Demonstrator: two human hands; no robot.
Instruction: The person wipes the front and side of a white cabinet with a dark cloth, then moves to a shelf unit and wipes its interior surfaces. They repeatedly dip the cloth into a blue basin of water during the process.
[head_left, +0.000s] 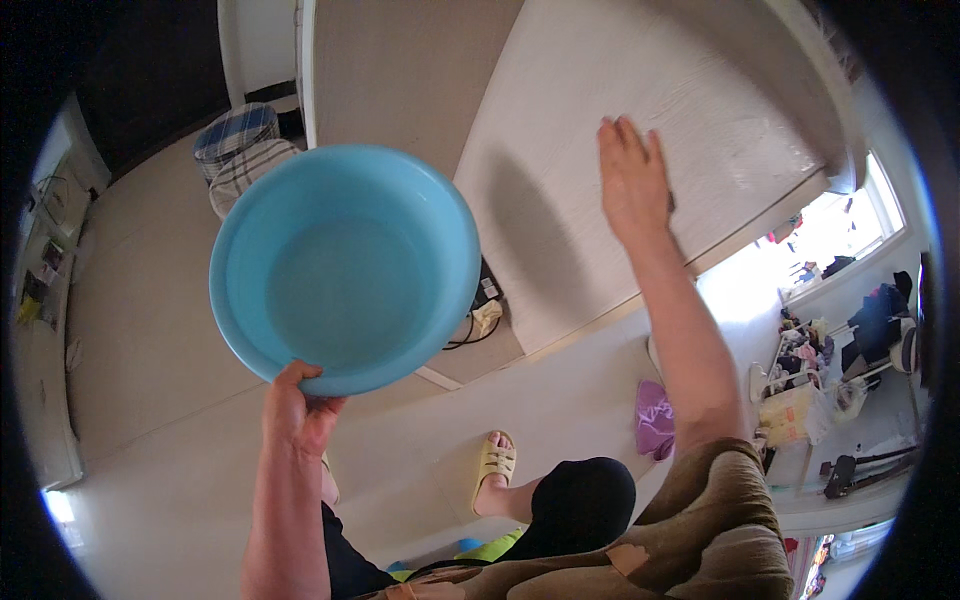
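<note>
My left hand (304, 409) grips the near rim of a light blue plastic basin (349, 285), thumb over the edge and fingers underneath. The basin is held up above the floor, its inside facing me; whether it holds any water I cannot tell. To the right, my right hand (636, 176) is spread flat, palm down, over a large pale board-like surface (570, 225). It holds nothing; whether it touches the surface is unclear. A dark oval shadow lies on that surface between the basin and my right hand.
Plaid fabric stools (236, 139) stand beyond the basin. A black device with cables (486, 289) and a crumpled cloth lie beside it. A purple cloth (654, 420) hangs or lies below my right forearm. At the right are a laden rack (799, 360) and a bright window (855, 225).
</note>
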